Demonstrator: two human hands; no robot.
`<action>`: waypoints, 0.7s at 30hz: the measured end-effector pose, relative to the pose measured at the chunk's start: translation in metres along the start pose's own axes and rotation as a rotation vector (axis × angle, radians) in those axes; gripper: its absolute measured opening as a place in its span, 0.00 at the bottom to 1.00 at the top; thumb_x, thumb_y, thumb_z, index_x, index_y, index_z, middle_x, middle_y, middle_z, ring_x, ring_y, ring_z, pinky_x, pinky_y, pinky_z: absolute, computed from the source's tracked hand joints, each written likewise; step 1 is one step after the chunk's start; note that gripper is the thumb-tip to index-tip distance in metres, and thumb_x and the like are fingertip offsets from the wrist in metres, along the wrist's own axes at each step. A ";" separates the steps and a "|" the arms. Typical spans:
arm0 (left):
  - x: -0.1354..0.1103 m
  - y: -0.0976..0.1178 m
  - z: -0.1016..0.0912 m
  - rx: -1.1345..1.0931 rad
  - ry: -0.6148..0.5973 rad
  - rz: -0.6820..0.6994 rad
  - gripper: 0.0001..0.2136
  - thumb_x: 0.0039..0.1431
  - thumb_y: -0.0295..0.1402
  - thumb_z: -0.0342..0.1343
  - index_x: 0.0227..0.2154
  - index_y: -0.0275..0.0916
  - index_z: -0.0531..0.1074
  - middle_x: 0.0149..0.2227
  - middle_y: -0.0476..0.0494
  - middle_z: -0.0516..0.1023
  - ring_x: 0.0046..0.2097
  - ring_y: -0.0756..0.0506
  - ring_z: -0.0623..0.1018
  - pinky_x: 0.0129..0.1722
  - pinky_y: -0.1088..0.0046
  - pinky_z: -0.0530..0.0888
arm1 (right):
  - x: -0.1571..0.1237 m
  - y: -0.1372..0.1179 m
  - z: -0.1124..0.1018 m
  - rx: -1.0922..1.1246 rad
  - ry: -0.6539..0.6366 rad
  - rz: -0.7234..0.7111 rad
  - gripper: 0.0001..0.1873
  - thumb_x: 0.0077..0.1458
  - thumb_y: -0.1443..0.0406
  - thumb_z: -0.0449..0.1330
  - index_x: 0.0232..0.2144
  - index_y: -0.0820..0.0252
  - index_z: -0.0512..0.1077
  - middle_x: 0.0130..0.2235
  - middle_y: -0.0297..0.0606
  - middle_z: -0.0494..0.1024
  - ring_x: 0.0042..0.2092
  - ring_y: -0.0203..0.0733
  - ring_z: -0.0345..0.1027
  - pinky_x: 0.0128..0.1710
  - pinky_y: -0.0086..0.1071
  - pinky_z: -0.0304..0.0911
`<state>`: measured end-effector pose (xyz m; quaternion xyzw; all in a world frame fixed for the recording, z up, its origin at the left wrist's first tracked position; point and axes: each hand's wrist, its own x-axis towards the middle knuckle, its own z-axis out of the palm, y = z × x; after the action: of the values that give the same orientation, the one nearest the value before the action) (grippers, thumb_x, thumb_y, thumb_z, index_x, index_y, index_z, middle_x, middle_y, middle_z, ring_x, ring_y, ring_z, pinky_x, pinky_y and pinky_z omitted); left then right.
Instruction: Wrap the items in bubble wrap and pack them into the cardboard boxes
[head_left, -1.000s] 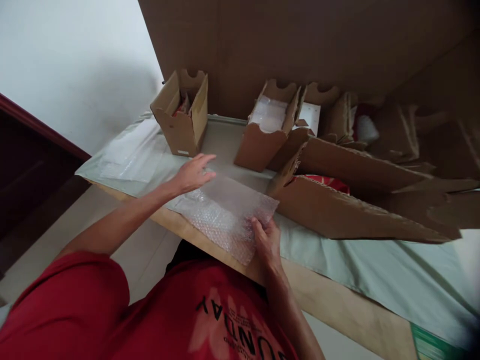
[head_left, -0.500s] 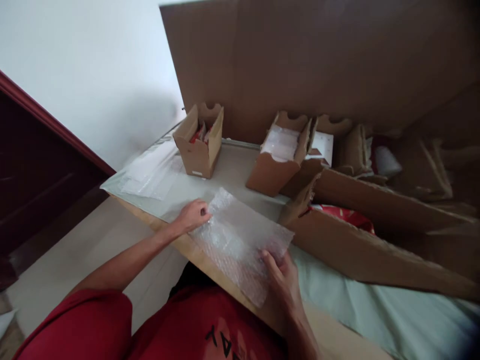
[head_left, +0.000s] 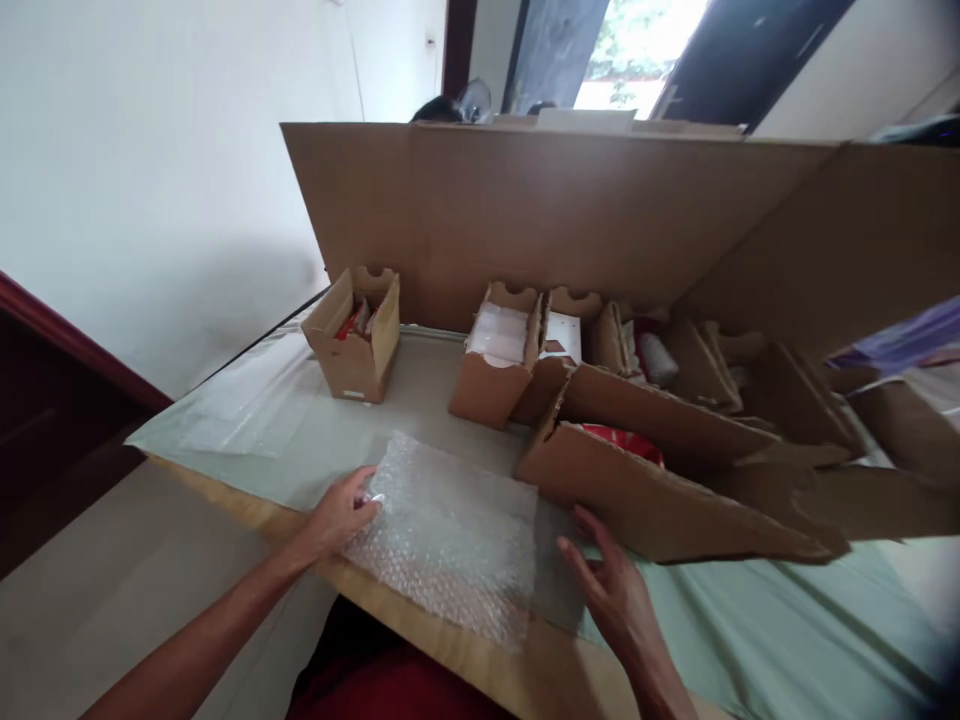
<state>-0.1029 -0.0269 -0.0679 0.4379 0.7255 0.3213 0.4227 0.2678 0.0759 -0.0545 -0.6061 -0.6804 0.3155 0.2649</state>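
A clear sheet of bubble wrap (head_left: 450, 540) lies across the front edge of the table, its near side hanging slightly over the wood. My left hand (head_left: 349, 512) pinches its left edge between thumb and fingers. To the right of the sheet, my right hand (head_left: 604, 572) is apart from it, fingers spread and holding nothing. Just beyond that hand stands a long cardboard bin (head_left: 660, 500) with a red packet (head_left: 622, 440) inside.
A small cardboard box (head_left: 352, 365) with red packets stands at the back left, beside flat clear plastic sheets (head_left: 255, 395). Another box (head_left: 491, 390) holds white translucent packs (head_left: 499, 332). More open boxes line the right. A tall cardboard panel (head_left: 525, 220) rises behind.
My right hand has let go of the bubble wrap and moved off to the right. The sheet lies flatter now, and the view has tilted up to show a doorway behind the panel.
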 end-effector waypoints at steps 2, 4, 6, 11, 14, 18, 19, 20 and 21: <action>0.001 0.000 0.001 -0.048 -0.013 -0.031 0.35 0.52 0.41 0.55 0.62 0.32 0.63 0.23 0.56 0.68 0.23 0.49 0.69 0.22 0.76 0.62 | -0.004 -0.013 0.001 -0.021 -0.009 -0.062 0.31 0.55 0.45 0.56 0.51 0.59 0.76 0.46 0.49 0.83 0.31 0.47 0.78 0.30 0.38 0.73; 0.001 0.000 0.002 -0.082 -0.011 -0.038 0.35 0.52 0.41 0.55 0.62 0.31 0.63 0.24 0.55 0.70 0.23 0.50 0.69 0.22 0.76 0.63 | -0.002 -0.029 0.003 -0.025 -0.022 -0.201 0.26 0.58 0.48 0.56 0.48 0.56 0.78 0.44 0.45 0.84 0.32 0.46 0.78 0.30 0.37 0.73; 0.002 -0.001 0.004 -0.109 0.006 -0.034 0.34 0.51 0.40 0.56 0.61 0.30 0.64 0.24 0.55 0.71 0.23 0.50 0.69 0.23 0.76 0.63 | 0.005 -0.043 0.005 -0.034 -0.028 -0.342 0.23 0.59 0.49 0.56 0.47 0.54 0.79 0.44 0.43 0.85 0.37 0.48 0.80 0.36 0.39 0.75; 0.009 -0.008 0.008 -0.197 0.029 -0.027 0.29 0.51 0.40 0.57 0.56 0.34 0.70 0.23 0.57 0.69 0.22 0.52 0.69 0.22 0.77 0.63 | 0.031 -0.011 -0.012 -0.172 -0.078 -0.358 0.20 0.54 0.45 0.58 0.38 0.47 0.82 0.38 0.38 0.86 0.36 0.54 0.82 0.36 0.42 0.77; 0.009 -0.009 0.008 -0.210 0.028 -0.025 0.26 0.50 0.41 0.57 0.52 0.35 0.71 0.23 0.58 0.70 0.21 0.52 0.69 0.22 0.77 0.63 | 0.046 0.041 -0.040 -0.266 -0.074 -0.194 0.21 0.48 0.44 0.59 0.33 0.47 0.82 0.37 0.39 0.86 0.30 0.56 0.80 0.31 0.44 0.75; 0.003 -0.005 0.007 -0.191 0.009 -0.051 0.26 0.49 0.43 0.55 0.50 0.36 0.72 0.23 0.57 0.70 0.21 0.52 0.68 0.20 0.77 0.62 | 0.047 0.075 -0.076 -0.385 0.056 -0.083 0.24 0.44 0.44 0.55 0.30 0.51 0.81 0.34 0.44 0.85 0.31 0.60 0.79 0.32 0.49 0.73; 0.002 -0.005 0.007 -0.188 0.013 -0.055 0.26 0.48 0.44 0.55 0.49 0.36 0.71 0.23 0.56 0.70 0.22 0.52 0.69 0.20 0.77 0.62 | 0.042 0.073 -0.080 -0.412 0.095 -0.083 0.24 0.44 0.45 0.55 0.30 0.52 0.81 0.33 0.46 0.85 0.33 0.61 0.79 0.33 0.49 0.72; 0.002 -0.004 0.007 -0.186 0.019 -0.059 0.27 0.48 0.45 0.55 0.49 0.36 0.71 0.23 0.56 0.70 0.22 0.51 0.69 0.20 0.77 0.62 | 0.036 0.066 -0.082 -0.425 0.120 -0.086 0.23 0.45 0.45 0.55 0.30 0.52 0.81 0.33 0.46 0.85 0.34 0.62 0.79 0.34 0.49 0.72; 0.001 -0.004 0.007 -0.185 0.024 -0.063 0.27 0.47 0.46 0.55 0.49 0.36 0.71 0.23 0.56 0.70 0.22 0.51 0.70 0.20 0.77 0.62 | 0.028 0.055 -0.079 -0.416 0.118 -0.092 0.22 0.47 0.46 0.55 0.30 0.52 0.81 0.33 0.46 0.85 0.34 0.61 0.79 0.34 0.48 0.72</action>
<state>-0.0981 -0.0270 -0.0751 0.3700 0.7113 0.3785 0.4624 0.3594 0.1164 -0.0446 -0.6336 -0.7409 0.1198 0.1876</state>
